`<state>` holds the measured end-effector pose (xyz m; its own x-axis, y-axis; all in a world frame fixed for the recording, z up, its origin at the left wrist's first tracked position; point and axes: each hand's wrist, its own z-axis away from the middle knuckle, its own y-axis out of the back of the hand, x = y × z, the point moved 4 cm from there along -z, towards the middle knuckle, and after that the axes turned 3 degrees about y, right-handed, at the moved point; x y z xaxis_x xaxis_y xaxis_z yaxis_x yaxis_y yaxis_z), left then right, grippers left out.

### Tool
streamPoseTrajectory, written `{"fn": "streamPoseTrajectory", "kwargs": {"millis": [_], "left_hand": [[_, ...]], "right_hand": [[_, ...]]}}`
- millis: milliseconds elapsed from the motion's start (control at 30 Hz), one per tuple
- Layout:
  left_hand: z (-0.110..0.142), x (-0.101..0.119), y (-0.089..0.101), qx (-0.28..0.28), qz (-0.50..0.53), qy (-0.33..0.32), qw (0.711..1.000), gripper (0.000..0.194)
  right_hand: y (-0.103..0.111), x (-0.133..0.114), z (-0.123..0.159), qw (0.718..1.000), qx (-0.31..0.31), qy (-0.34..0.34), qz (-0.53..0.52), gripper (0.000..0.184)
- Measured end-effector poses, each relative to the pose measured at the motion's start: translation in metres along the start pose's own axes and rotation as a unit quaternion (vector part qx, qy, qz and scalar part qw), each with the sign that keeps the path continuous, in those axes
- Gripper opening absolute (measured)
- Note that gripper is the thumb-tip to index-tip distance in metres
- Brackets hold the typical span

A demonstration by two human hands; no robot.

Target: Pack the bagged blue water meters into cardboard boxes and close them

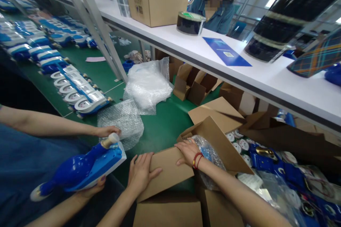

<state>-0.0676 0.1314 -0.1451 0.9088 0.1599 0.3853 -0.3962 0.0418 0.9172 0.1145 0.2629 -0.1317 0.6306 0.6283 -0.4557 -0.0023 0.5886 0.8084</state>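
An open cardboard box (170, 170) lies tilted in front of me with its flaps spread. Inside it is a bubble-wrapped bundle (210, 154) with something blue showing through. My left hand (142, 172) is closed over the left side of a flap, thumb lying on the cardboard. With a red bracelet at the wrist, my right hand (188, 151) grips the flap's other end, its fingers over the edge beside the bundle. The fingertips of the right hand are partly hidden. Below, more cardboard flaps (167, 214) show at the bottom edge.
On the left a co-worker's hands hold a blue device with a white base (87, 166) and a bubble-wrap bag (121, 122). More bubble bags (149, 85) lie behind. Rows of blue-white units (90, 101) stand left, loose parts (277, 166) right. A white shelf (279, 78) crosses above.
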Motion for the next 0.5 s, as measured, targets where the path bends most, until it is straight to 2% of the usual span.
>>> {"fn": "streamPoseTrajectory", "kwargs": {"millis": [67,133,200,300,400,500], "left_hand": [[0.007,0.005,0.008,0.055,-0.011,-0.020,0.998,0.051],[0.017,0.011,0.017,0.123,-0.033,-0.055,0.990,0.050],[0.024,0.015,0.023,0.168,-0.055,-0.084,0.981,0.050],[0.023,0.015,0.023,0.163,-0.069,-0.087,0.980,0.049],[0.013,0.012,0.018,0.135,-0.069,-0.063,0.987,0.049],[0.008,0.011,0.015,0.130,-0.058,-0.064,0.988,0.046]], "right_hand": [[0.004,-0.006,0.009,1.000,0.027,-0.004,-0.007,0.077],[0.008,-0.014,0.023,0.997,0.077,-0.007,-0.021,0.072],[0.010,-0.021,0.038,0.992,0.125,-0.008,-0.031,0.067],[0.005,-0.022,0.048,0.990,0.133,-0.015,-0.041,0.069],[-0.001,-0.015,0.045,0.991,0.115,-0.023,-0.058,0.072],[-0.003,-0.014,0.043,0.991,0.112,-0.030,-0.070,0.067]]}}
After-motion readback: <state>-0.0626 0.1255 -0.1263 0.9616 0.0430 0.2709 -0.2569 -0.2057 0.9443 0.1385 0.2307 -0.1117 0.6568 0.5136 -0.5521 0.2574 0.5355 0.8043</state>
